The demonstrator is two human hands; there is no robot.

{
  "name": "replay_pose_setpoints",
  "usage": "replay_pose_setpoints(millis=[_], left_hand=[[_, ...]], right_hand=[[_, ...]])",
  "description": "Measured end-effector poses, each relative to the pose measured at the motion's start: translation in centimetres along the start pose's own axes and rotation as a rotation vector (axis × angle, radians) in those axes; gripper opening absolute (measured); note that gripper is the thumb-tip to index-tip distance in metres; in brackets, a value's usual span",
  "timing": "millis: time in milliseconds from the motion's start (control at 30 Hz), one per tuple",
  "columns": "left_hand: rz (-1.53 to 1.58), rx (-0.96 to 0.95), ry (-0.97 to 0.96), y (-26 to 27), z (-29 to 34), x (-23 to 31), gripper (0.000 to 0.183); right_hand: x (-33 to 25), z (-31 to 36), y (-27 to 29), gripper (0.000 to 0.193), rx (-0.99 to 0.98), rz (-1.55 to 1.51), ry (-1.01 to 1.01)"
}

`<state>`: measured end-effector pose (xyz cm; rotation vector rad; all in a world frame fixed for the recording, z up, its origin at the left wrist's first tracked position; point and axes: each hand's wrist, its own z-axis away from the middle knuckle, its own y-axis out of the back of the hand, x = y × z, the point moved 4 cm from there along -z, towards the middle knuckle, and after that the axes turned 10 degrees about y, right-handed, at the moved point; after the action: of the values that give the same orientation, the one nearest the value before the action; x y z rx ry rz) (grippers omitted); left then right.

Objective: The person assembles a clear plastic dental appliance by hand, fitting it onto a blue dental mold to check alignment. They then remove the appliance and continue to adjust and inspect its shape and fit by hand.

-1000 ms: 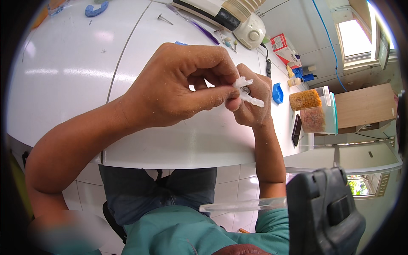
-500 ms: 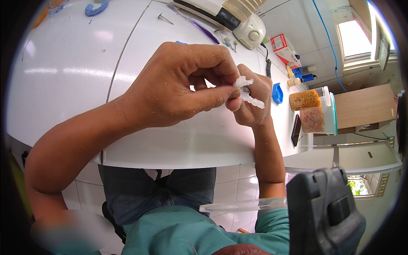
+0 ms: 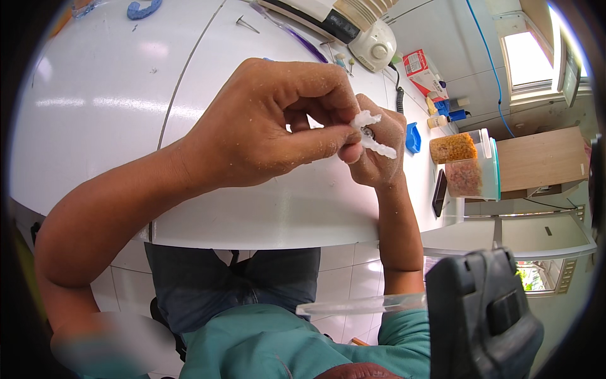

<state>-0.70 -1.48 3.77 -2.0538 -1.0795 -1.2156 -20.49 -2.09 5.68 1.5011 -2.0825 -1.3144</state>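
Note:
My left hand point(image 3: 278, 123) pinches a small white piece, shaped like a dental arch point(image 3: 379, 148), between thumb and fingertips. It is held up over the white table, with two uneven arms pointing right. Close behind it, my right hand point(image 3: 386, 142) is curled round a rotary handpiece point(image 3: 368, 133). Only the round metal nose of that tool shows, between the arms of the white piece; its body is hidden in the hand. Whether its tip touches the piece, I cannot tell. Fine pale dust covers both hands.
On the table point(image 3: 113, 145) lie a blue dental mould point(image 3: 144, 9), a loose metal bur point(image 3: 247, 24) and a purple toothbrush point(image 3: 306, 44). A white machine with a dial point(image 3: 374, 47) and coiled cord point(image 3: 399, 100) stands behind. Right: blue tray point(image 3: 413, 138), tubs point(image 3: 464, 177), dark phone point(image 3: 440, 192).
Both hands and the white piece have shifted very slightly to the right. The grips look the same.

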Motion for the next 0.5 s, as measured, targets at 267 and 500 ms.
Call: replay_pose_setpoints(millis=[267, 500], left_hand=[[-0.278, 0.062, -0.232, 0.44, -0.17, 0.61, 0.015], [-0.376, 0.09, -0.288, 0.75, -0.47, 0.67, 0.019]], right_hand=[[0.48, -0.23, 0.11, 0.073, 0.021, 0.088, -0.057], [0.74, -0.08, 0.24, 0.071, 0.024, 0.115, -0.061]])
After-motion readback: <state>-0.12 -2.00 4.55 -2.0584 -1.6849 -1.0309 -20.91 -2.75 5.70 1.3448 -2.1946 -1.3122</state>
